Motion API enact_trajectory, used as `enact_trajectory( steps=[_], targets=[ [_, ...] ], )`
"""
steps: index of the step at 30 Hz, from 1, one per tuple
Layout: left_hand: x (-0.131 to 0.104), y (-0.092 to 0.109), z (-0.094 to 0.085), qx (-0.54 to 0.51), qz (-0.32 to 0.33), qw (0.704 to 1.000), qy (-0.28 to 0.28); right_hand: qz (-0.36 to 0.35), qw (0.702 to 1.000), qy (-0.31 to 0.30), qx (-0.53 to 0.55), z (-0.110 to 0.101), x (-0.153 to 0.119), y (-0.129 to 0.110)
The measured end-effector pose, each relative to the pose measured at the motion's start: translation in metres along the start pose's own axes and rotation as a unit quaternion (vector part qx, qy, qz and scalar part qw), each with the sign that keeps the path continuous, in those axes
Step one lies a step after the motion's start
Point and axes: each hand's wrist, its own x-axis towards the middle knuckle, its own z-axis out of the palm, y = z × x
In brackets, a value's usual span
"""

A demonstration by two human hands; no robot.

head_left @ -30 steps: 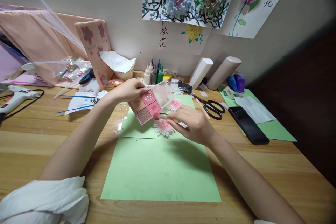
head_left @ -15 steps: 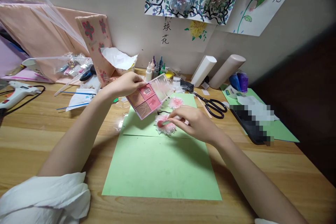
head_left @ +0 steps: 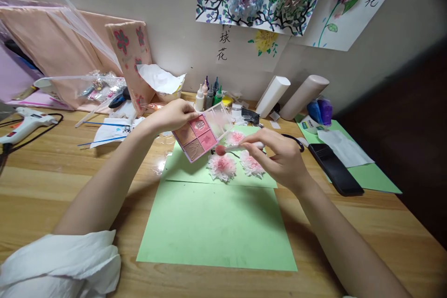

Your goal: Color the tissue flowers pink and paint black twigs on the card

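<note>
My left hand (head_left: 176,114) grips the top edge of an open palette (head_left: 196,136) with pink and brown pans and a clear lid, tilted above the paper. In my right hand (head_left: 279,151) is a brush (head_left: 240,147) with a light handle, its pink bristles close to the palette's right side. Below the brush lie a pink and white paper flower (head_left: 222,166) and a second one (head_left: 252,165), on green paper (head_left: 216,223). Another pink flower (head_left: 234,138) sits behind the brush handle.
Black scissors (head_left: 295,138) are partly hidden behind my right hand. A phone (head_left: 335,170) lies to the right, a glue gun (head_left: 26,125) far left. Small bottles (head_left: 208,97) and two white cylinders (head_left: 273,97) stand by the wall.
My right hand has lifted the brush off the front flower and moved it right and up, uncovering the right flower. The palette remains in my left hand, slightly shifted in view.
</note>
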Motion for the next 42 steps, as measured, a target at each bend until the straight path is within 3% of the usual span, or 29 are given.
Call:
enact_trajectory(
  steps=[2,5,11,17,22,26,31,35,39,42],
  targets=[
    [0.000,0.002,0.003,-0.005,0.012,1.000,-0.008,-0.010,0.999,0.038,0.005,0.001,0.000,0.000],
    [-0.001,0.004,0.009,-0.039,0.031,0.999,-0.019,-0.051,0.998,0.038,-0.019,0.008,0.000,0.000],
    [0.001,0.001,0.015,-0.086,0.015,0.996,-0.018,-0.141,0.987,-0.011,-0.078,0.020,-0.004,-0.005],
    [0.002,0.003,0.016,-0.056,0.012,0.998,-0.013,-0.182,0.975,-0.079,-0.102,0.017,-0.003,-0.007],
    [0.002,0.003,0.014,-0.034,-0.015,0.999,-0.012,-0.146,0.983,-0.094,-0.055,0.012,-0.002,-0.004],
    [0.001,0.000,0.006,-0.030,-0.050,0.998,0.007,-0.052,0.997,-0.062,0.007,0.015,-0.002,-0.001],
    [-0.002,-0.008,-0.005,-0.034,-0.053,0.997,0.035,0.042,0.994,-0.097,0.005,0.026,-0.004,0.011],
    [-0.004,-0.013,-0.009,-0.043,-0.050,0.997,0.043,0.075,0.995,-0.057,-0.015,0.027,-0.005,0.018],
    [-0.004,-0.011,-0.009,-0.041,-0.055,0.997,0.037,0.094,0.992,-0.084,-0.022,0.024,-0.004,0.017],
    [-0.004,-0.006,-0.008,-0.037,-0.062,0.997,0.024,0.071,0.996,-0.028,-0.049,0.019,-0.004,0.010]
  ],
)
